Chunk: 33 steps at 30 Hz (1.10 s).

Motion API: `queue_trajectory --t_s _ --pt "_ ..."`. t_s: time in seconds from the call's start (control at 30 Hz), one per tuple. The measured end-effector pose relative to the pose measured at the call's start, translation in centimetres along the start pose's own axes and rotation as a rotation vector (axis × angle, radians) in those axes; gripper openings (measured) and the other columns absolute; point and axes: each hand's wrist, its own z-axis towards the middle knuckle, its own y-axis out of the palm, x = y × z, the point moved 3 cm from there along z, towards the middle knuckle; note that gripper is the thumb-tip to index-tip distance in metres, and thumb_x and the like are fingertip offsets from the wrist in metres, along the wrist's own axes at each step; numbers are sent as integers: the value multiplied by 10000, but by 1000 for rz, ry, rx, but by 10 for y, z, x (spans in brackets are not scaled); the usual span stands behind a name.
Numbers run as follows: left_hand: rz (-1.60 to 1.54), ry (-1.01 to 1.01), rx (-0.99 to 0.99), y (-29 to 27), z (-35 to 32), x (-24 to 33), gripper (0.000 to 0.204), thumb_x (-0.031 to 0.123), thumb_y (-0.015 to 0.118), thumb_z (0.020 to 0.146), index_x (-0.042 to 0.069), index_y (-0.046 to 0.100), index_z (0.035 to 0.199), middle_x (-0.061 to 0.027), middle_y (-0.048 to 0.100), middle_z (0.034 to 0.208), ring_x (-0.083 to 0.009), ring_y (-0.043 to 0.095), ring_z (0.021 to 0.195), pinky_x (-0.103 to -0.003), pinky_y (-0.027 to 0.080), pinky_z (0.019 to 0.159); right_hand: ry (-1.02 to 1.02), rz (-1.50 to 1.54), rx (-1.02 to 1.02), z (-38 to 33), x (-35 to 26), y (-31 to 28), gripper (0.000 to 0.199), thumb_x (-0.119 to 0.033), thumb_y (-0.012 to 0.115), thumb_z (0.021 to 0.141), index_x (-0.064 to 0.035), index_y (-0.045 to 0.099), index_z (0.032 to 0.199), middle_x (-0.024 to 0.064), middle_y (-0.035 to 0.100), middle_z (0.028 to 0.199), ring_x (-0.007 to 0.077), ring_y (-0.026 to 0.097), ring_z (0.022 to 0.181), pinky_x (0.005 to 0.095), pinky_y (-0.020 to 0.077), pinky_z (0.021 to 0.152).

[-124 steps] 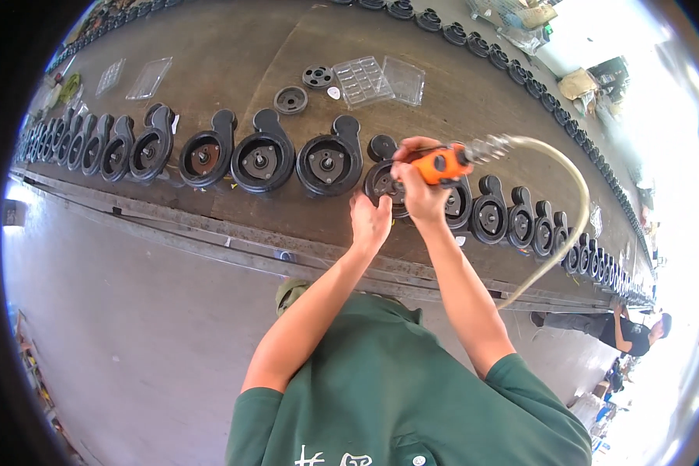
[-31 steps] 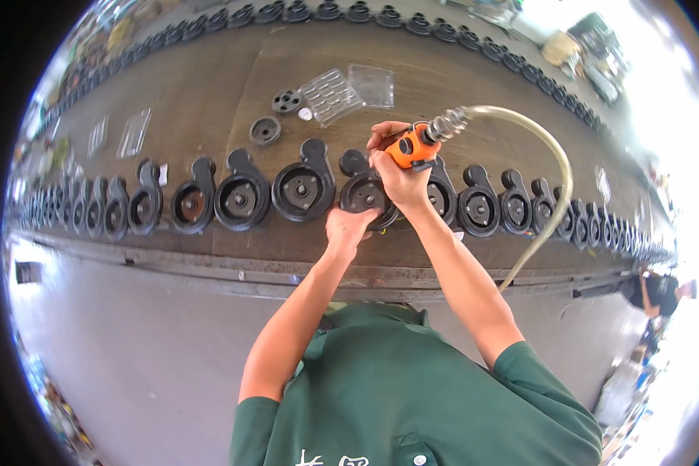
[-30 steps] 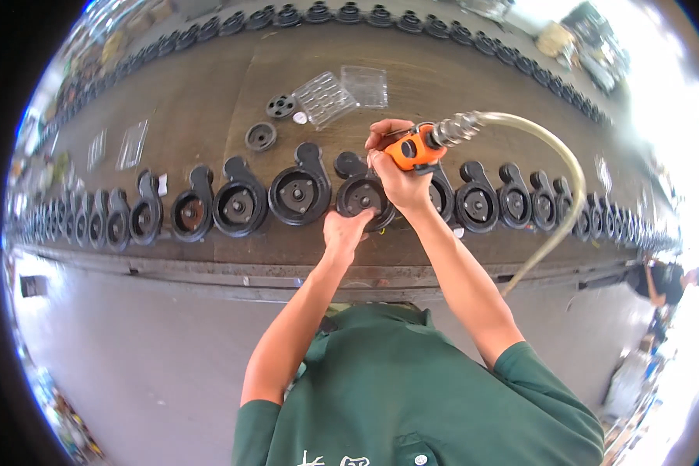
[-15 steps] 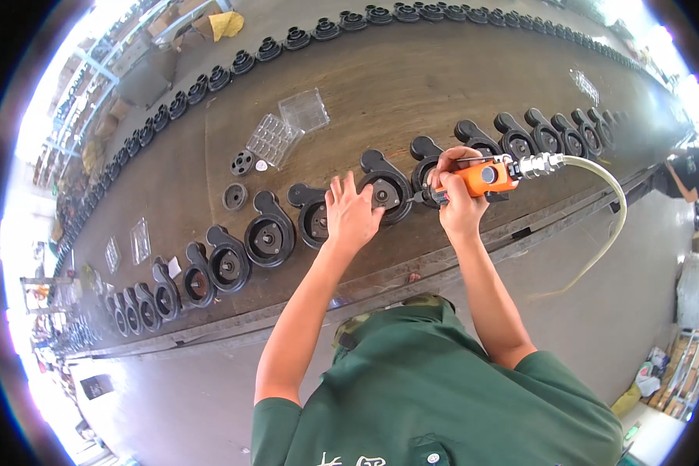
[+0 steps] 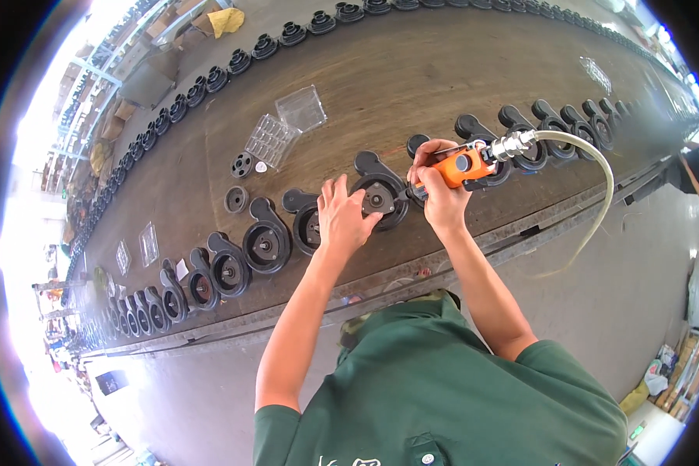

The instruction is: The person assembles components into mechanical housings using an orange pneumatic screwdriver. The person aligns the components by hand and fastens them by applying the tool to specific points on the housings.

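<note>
Two hands work one black pump housing [image 5: 380, 196] in a long row on the brown bench [image 5: 412, 85]. The left hand [image 5: 343, 221] lies spread, fingers pressing its near-left rim; the right hand [image 5: 441, 194] is wrapped tight around an orange pneumatic driver [image 5: 464, 166], hose [image 5: 598, 186] trailing right. This looks like a fastening step; the next move would call for holding the housing steady under the tool. The driver's tip is hidden behind the right hand.

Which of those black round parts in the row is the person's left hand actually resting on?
The left hand lies on the black housing directly left of the one nearest the orange tool; every other housing in the row lies untouched.
</note>
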Motion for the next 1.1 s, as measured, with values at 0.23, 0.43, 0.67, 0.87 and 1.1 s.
queue_trajectory --t_s 0.23,0.43,0.67,0.87,1.1 --pt "29 -55 -144 -6 20 -5 631 401 899 636 205 745 1216 -156 572 1369 -348 469 1298 -490 398 1057 67 -37 -46 10 31 8 277 121 618 790 24 615 1050 75 657 863 112 633 701 244 534 615" --pt "111 -48 -268 -7 32 -6 588 410 897 633 233 765 1179 -71 712 1036 -287 604 1091 -456 442 912 40 -159 -66 10 51 5 280 124 621 769 23 637 1030 62 665 872 110 648 783 248 542 653" --pt "214 -44 -291 5 33 1 427 378 881 687 208 784 1066 -76 702 924 -280 655 982 -442 447 870 74 -239 -78 8 57 3 256 108 621 755 26 633 997 52 657 860 110 635 772 252 522 700" --pt "229 -24 -281 11 34 -4 325 353 873 696 177 778 953 -75 690 919 -273 657 979 -436 444 861 25 -226 -88 18 58 11 238 117 617 779 27 622 999 70 657 862 109 638 756 242 529 626" --pt "211 -29 -272 8 33 -5 290 351 865 709 181 776 926 -72 694 911 -273 667 954 -426 440 861 -11 -213 -124 36 61 21 238 111 621 794 34 616 1019 74 653 834 113 632 694 240 533 596"
